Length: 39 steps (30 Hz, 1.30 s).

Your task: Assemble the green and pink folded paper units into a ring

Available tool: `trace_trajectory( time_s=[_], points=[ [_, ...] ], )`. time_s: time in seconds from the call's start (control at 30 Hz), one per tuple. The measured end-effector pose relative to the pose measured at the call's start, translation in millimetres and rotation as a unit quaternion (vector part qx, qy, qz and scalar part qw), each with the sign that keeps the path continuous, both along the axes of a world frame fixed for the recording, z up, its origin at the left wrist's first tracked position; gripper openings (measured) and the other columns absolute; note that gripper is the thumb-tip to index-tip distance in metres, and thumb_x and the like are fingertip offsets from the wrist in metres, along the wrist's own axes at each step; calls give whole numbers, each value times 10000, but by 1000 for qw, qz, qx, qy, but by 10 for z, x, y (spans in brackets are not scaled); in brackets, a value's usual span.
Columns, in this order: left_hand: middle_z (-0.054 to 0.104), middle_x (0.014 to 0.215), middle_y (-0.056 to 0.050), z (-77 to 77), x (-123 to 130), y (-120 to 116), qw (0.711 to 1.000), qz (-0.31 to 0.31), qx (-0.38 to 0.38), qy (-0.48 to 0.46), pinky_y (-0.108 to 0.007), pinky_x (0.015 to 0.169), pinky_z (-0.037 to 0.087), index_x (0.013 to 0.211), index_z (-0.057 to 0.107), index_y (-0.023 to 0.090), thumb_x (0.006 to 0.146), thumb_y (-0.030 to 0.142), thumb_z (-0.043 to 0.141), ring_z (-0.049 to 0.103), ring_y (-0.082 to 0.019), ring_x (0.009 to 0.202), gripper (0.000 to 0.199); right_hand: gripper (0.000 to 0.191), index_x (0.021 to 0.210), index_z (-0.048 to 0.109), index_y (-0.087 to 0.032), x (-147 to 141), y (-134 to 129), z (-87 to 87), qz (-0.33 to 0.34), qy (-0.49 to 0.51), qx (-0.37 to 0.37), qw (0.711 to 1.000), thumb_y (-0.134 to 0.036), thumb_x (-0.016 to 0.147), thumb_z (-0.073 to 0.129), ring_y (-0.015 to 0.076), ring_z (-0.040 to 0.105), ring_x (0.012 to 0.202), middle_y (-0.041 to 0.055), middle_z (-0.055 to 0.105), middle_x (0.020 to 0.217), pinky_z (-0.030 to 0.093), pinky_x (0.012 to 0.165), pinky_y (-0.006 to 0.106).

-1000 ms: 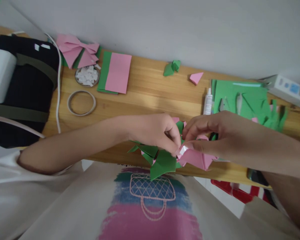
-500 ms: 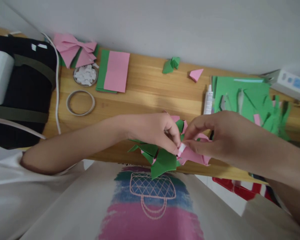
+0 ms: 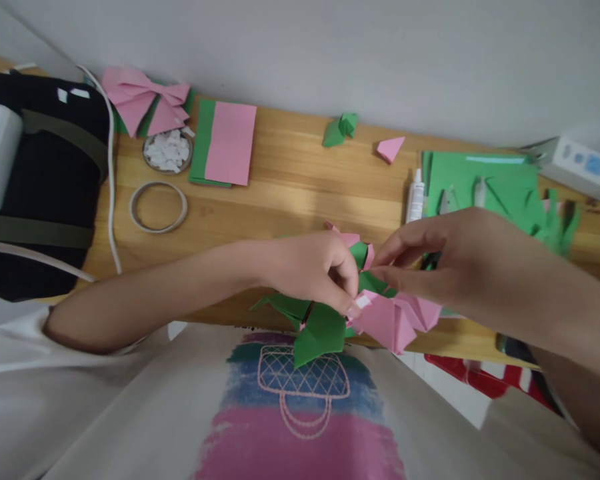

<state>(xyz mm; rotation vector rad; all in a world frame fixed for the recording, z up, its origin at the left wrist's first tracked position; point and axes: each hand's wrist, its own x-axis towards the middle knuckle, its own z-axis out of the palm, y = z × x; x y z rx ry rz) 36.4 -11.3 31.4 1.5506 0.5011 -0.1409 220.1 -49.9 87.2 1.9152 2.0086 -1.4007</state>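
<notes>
Near the table's front edge lies a folded paper piece of green leaves (image 3: 325, 333) and pink petals (image 3: 387, 317). My left hand (image 3: 320, 270) pinches its pink part, beside a small white tab (image 3: 363, 301). Just right of it and slightly higher, my right hand (image 3: 430, 257) has thumb and forefinger pressed together over the green and pink folds; whatever is between those fingertips is too small to make out. The underside of the paper piece is hidden.
A tape ring (image 3: 159, 230), a dish of white bits (image 3: 168, 152), a pink bow (image 3: 147, 100) and stacked paper (image 3: 231, 143) lie left. Green and pink folded pieces (image 3: 340, 130) sit at the back. A glue tube (image 3: 415, 199) and green sheets (image 3: 485, 180) are right.
My right hand has moved off the white tab, slightly up and right. More of the pink petals now shows below it. My left hand stays on the pink part.
</notes>
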Motion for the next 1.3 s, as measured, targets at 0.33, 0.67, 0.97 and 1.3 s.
trace_trajectory(
  time_s=[0.33, 0.67, 0.97, 1.3],
  points=[
    [673, 631, 7, 20, -6, -3, 1000, -19, 7, -6, -195, 535, 376, 643, 705, 146, 745, 225, 665, 561, -84, 578, 136, 172, 625, 668, -229, -35, 4, 81, 105, 44, -111, 987, -254, 774, 587, 86, 398, 393, -32, 512, 497, 230, 366, 234],
    [656, 629, 28, 264, -83, 81, 992, -56, 116, -2, -205, 583, 372, 600, 703, 155, 786, 82, 573, 518, -67, 557, 238, 235, 783, 715, -253, -15, 65, 7, 133, 106, -126, 977, -201, 831, 491, 87, 493, 481, -43, 599, 617, 315, 431, 209],
    [678, 713, 18, 303, -173, 155, 989, -82, 119, 8, -201, 548, 329, 710, 734, 153, 810, 106, 595, 525, -78, 584, 178, 209, 786, 722, -254, -32, 122, -31, 140, 154, -129, 970, -229, 844, 522, 83, 480, 534, -56, 603, 639, 347, 505, 209],
    [680, 728, 18, 331, -220, 109, 983, -79, 163, 2, -173, 540, 300, 730, 730, 131, 812, 108, 574, 511, -61, 605, 178, 210, 787, 727, -243, -22, 118, -112, 149, 179, -119, 965, -275, 861, 533, 68, 378, 457, -61, 516, 546, 328, 484, 214]
  ],
)
